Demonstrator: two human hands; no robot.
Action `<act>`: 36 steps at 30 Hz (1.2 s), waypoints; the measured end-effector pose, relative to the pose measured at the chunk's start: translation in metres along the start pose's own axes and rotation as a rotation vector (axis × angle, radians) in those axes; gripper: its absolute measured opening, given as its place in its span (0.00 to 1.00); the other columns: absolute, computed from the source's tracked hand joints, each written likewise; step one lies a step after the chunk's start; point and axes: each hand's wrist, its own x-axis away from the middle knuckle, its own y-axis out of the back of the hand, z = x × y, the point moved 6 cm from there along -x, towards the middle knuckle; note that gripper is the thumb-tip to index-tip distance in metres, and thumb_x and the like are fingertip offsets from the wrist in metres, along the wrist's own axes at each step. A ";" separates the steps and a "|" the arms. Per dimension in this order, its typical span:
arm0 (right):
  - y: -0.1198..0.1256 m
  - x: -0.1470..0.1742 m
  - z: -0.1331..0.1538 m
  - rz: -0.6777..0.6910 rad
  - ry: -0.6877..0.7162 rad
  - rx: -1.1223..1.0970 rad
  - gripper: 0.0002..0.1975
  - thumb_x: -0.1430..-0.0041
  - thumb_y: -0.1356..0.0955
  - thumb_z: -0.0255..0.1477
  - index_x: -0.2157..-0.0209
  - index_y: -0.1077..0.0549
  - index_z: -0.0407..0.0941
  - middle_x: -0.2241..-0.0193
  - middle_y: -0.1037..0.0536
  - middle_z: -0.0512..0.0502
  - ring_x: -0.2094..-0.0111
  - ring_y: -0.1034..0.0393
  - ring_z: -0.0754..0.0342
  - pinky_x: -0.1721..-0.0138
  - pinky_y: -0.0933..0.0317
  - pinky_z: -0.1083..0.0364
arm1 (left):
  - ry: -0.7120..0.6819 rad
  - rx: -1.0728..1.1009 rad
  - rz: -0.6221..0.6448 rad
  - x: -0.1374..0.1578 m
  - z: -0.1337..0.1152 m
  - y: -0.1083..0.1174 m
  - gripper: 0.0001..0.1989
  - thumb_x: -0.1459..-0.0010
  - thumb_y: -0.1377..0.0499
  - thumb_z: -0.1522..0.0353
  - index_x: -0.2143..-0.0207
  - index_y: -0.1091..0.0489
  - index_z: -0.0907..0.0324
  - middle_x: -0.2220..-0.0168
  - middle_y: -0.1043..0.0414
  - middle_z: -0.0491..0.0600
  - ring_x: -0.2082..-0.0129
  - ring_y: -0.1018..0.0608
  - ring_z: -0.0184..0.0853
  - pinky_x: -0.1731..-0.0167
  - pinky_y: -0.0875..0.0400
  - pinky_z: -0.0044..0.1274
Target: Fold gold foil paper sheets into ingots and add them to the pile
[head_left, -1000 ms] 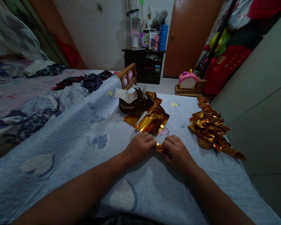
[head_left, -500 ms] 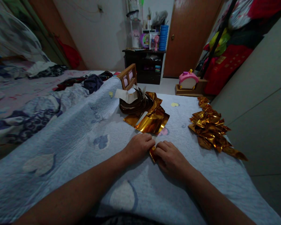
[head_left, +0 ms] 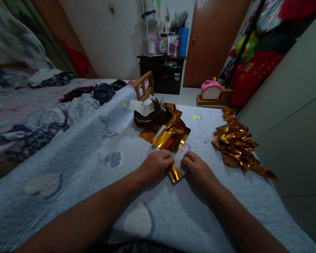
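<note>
A sheet of gold foil paper [head_left: 175,173] lies on the quilt between my hands, partly folded, its pale backing showing near the right fingers. My left hand [head_left: 159,163] rests closed on the sheet's left side, fingers curled over its edge. On the other side, my right hand [head_left: 196,168] pinches the right edge of the same sheet with bent fingers. Just beyond them spreads a stack of flat gold foil sheets [head_left: 172,137], with a thick curled bundle of paper [head_left: 149,119] behind it. To the right sits a pile of folded gold foil pieces [head_left: 237,144].
A blue quilt [head_left: 89,175] with heart shapes covers the bed surface. Past its far edge are a small wooden rail [head_left: 144,86], a dark cabinet [head_left: 160,73] and a pink toy [head_left: 212,89] on a box. A pale panel [head_left: 300,123] borders the right side.
My right hand has shifted a little to the right, away from the left. More of the gold sheet and its pale side now shows between them. The left hand has barely moved.
</note>
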 end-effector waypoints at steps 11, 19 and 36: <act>0.000 -0.001 0.000 0.062 -0.010 0.022 0.13 0.41 0.38 0.14 0.65 0.25 0.43 0.62 0.24 0.43 0.61 0.31 0.50 0.59 0.38 0.53 | -0.054 0.136 0.126 0.003 -0.002 0.011 0.07 0.40 0.43 0.75 0.64 0.26 0.59 0.64 0.26 0.50 0.64 0.26 0.37 0.64 0.35 0.28; 0.007 0.001 0.007 0.081 -0.001 0.078 0.12 0.46 0.37 0.15 0.66 0.28 0.43 0.63 0.26 0.41 0.60 0.37 0.47 0.56 0.42 0.48 | -0.036 0.138 0.196 0.008 -0.006 0.015 0.07 0.44 0.40 0.71 0.61 0.27 0.59 0.60 0.26 0.52 0.60 0.25 0.40 0.59 0.32 0.30; -0.009 0.003 0.026 0.165 0.071 -0.213 0.08 0.45 0.31 0.19 0.64 0.28 0.44 0.63 0.28 0.45 0.58 0.36 0.49 0.56 0.40 0.51 | -0.042 0.410 0.228 0.009 -0.006 0.004 0.07 0.42 0.42 0.76 0.62 0.27 0.60 0.62 0.27 0.49 0.59 0.25 0.36 0.57 0.32 0.26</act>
